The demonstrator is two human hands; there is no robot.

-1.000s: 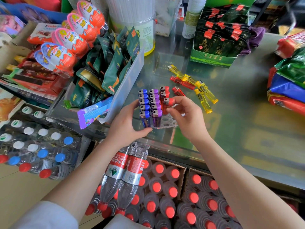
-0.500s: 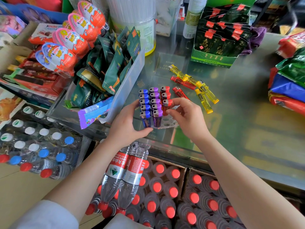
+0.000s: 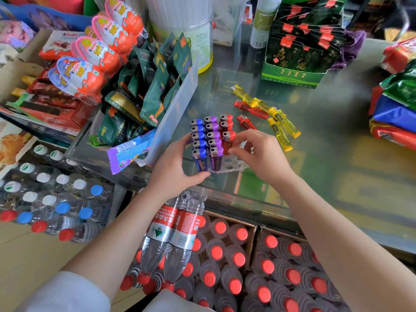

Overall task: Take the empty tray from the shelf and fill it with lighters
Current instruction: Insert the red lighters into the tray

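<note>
A clear plastic lighter tray (image 3: 231, 165) with round holes stands on the glass counter (image 3: 337, 154). A row of blue lighters (image 3: 198, 140) and a row of purple lighters (image 3: 212, 137) fill its left side, and a third row holds red ones. My left hand (image 3: 174, 164) grips the tray's left front corner. My right hand (image 3: 258, 152) pinches a red lighter (image 3: 227, 141) standing in the third row. Loose yellow lighters (image 3: 280, 124) and red lighters (image 3: 248, 109) lie on the glass just beyond my right hand.
A clear bin of green snack packets (image 3: 146, 95) stands close to the tray's left. A green box of tea sachets (image 3: 299, 48) sits at the back, wrapped packs (image 3: 396, 113) at the right edge. Bottled water (image 3: 225, 255) is stacked below the counter's front edge.
My right hand has lowered the red lighter into the third row and shifted slightly toward me. My left hand and the tray have stayed put.
</note>
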